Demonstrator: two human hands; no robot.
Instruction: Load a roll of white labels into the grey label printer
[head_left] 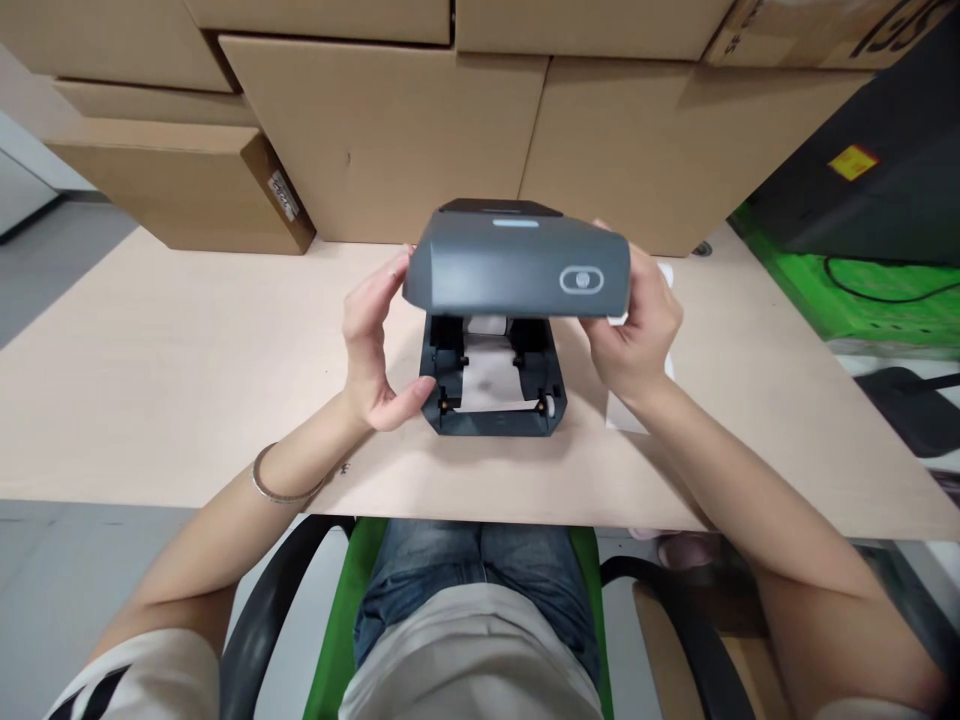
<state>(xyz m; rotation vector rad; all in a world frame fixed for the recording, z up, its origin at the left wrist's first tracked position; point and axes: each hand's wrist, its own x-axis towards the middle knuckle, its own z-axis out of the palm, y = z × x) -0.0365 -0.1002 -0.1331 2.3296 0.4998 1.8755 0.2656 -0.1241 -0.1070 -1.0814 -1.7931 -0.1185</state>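
Note:
A dark grey label printer (495,424) stands on the light wooden table, its lid (517,268) raised over the base. Inside the base, a strip of white paper (491,372) runs toward the front edge. My right hand (637,325) grips the right side of the lid, fingers behind it and thumb below. My left hand (382,345) is spread at the printer's left side, fingertips at the lid's left edge and thumb at the base's front left corner.
Cardboard boxes (390,130) are stacked along the back of the table (150,400). A flat box (180,190) leans at the back left. White paper (624,412) lies beneath my right wrist. At the right are a green box (885,310) and a dark case (847,200).

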